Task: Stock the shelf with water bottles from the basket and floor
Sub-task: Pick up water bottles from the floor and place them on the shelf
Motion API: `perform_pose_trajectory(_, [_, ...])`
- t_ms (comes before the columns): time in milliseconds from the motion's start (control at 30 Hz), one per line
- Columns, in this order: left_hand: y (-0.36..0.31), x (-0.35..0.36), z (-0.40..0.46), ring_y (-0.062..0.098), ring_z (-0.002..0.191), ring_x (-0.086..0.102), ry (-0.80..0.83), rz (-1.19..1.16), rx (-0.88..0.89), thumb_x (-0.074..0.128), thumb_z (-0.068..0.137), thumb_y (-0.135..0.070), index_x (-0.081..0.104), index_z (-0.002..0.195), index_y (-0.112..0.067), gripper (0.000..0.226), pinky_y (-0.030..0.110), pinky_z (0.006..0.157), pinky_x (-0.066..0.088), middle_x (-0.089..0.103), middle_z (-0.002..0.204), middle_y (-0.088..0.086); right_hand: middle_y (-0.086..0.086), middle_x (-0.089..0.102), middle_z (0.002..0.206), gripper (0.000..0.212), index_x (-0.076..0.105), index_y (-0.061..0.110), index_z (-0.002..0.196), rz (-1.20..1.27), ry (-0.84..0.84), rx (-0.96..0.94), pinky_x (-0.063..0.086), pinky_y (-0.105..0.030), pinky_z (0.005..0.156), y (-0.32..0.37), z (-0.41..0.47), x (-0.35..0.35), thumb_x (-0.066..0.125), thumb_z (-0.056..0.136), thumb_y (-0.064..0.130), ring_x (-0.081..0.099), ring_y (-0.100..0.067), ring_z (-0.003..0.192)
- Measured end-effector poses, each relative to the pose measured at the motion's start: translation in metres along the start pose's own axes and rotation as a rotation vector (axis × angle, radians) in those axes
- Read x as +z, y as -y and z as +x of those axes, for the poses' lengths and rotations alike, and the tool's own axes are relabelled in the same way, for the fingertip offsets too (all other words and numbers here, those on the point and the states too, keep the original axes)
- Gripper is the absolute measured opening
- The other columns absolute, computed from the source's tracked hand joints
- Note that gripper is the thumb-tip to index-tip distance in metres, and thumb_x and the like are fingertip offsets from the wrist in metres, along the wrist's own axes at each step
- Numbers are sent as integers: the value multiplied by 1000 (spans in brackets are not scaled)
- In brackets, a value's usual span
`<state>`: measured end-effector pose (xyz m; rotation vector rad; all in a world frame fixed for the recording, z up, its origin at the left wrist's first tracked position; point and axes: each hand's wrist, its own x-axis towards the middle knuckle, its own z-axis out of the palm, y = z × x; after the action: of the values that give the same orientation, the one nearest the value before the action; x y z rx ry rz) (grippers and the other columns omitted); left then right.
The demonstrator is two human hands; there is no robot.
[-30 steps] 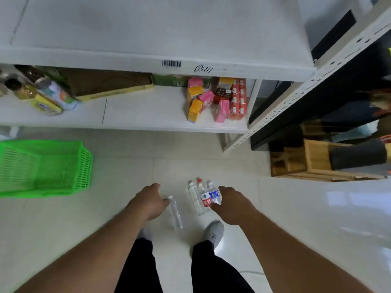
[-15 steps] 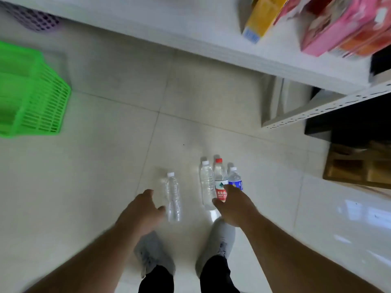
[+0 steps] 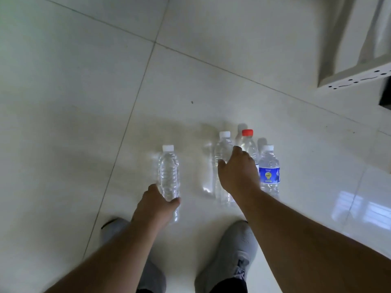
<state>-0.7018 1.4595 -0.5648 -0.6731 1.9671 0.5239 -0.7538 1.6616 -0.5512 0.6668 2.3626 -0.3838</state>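
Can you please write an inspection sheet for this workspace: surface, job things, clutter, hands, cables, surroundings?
Surface: pale glossy tiled floor, one small dark speck.
Job's things: four bottles stand upright; a lone clear bottle on the left, then a group of three: white-cap bottle, red-cap bottle, blue-label bottle.
Clutter: nothing seen.
Hands: left hand grips the lone clear bottle low down; right hand is over the group, fingers bent at the white-cap bottle, grip not clear.
Cables: nothing seen.
Surroundings: white shelf frame at upper right; grey shoes below.
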Motion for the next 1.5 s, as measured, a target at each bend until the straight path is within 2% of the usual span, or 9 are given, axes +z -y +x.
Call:
perform_pose_trajectory(233, [13, 27, 17, 29, 101, 65, -13, -98, -38, 80, 65, -52, 52, 122, -13, 75, 34, 81, 53, 62, 117, 7, -11, 56, 121, 62, 52, 8, 127, -24, -55, -4, 47, -39, 93, 16, 16, 15, 59, 88, 57, 55, -30, 114])
perform_pose_trajectory(433, [18, 29, 29, 20, 77, 67, -22, -170, -6, 78, 62, -46, 59, 96, -18, 48, 28, 63, 52, 67, 90, 0, -10, 62, 117, 62, 47, 10, 123, 158, 137, 90, 50, -36, 85, 34, 33, 31, 64, 85, 55, 61, -31, 107])
perform_pose_trajectory(633, [27, 14, 17, 9, 54, 64, -2, -273, 49, 77, 63, -42, 61, 79, -22, 30, 21, 44, 46, 66, 70, -5, -9, 65, 117, 57, 52, 9, 125, 201, 124, 24, 45, -31, 81, 30, 26, 21, 64, 89, 50, 61, -30, 108])
perform_pose_trajectory(733, [18, -12, -14, 6, 40, 51, -32, -321, 94, 78, 63, -41, 55, 71, -19, 33, 17, 35, 37, 57, 59, -4, -7, 65, 116, 61, 51, 10, 130, 252, 108, -29, 41, -27, 78, 38, 3, -10, 65, 88, 51, 60, -29, 109])
perform_pose_trajectory(900, [-5, -90, -102, 9, 47, 42, -92, -389, 174, 80, 66, -38, 51, 74, -8, 43, 20, 42, 32, 49, 63, -3, 15, 54, 82, 52, 56, 17, 117, 355, 19, -111, 32, -16, 54, 73, -58, -114, 69, 84, 54, 55, -7, 75])
perform_pose_trajectory(1033, [-22, -170, -197, 8, 45, 38, -150, -436, 254, 82, 66, -39, 43, 67, -15, 45, 19, 42, 30, 45, 59, -2, 13, 63, 91, 47, 60, 27, 114, 443, -9, -210, 35, -19, 55, 109, -124, -227, 69, 80, 58, 59, -7, 79])
perform_pose_trajectory(1233, [-39, -303, -369, 22, 72, 68, -267, -541, 406, 83, 69, -39, 65, 88, -17, 35, 30, 62, 52, 71, 80, 3, 14, 64, 75, 30, 65, 30, 91, 498, -84, -437, 36, -15, 53, 167, -266, -416, 73, 78, 55, 59, -2, 69])
perform_pose_trajectory(1367, [-39, -385, -492, 2, 78, 70, -375, -637, 541, 85, 70, -34, 70, 97, -26, 32, 24, 69, 52, 75, 86, -13, 13, 69, 84, 30, 67, 26, 96, 572, -143, -599, 45, -21, 64, 197, -370, -528, 76, 79, 49, 63, -2, 77])
perform_pose_trajectory(1500, [-32, -439, -603, -1, 77, 70, -444, -753, 650, 85, 72, -23, 71, 95, -27, 27, 17, 67, 50, 76, 85, -15, 15, 71, 94, 33, 68, 29, 105, 648, -176, -763, 49, -24, 71, 218, -467, -615, 76, 79, 47, 66, -2, 85])
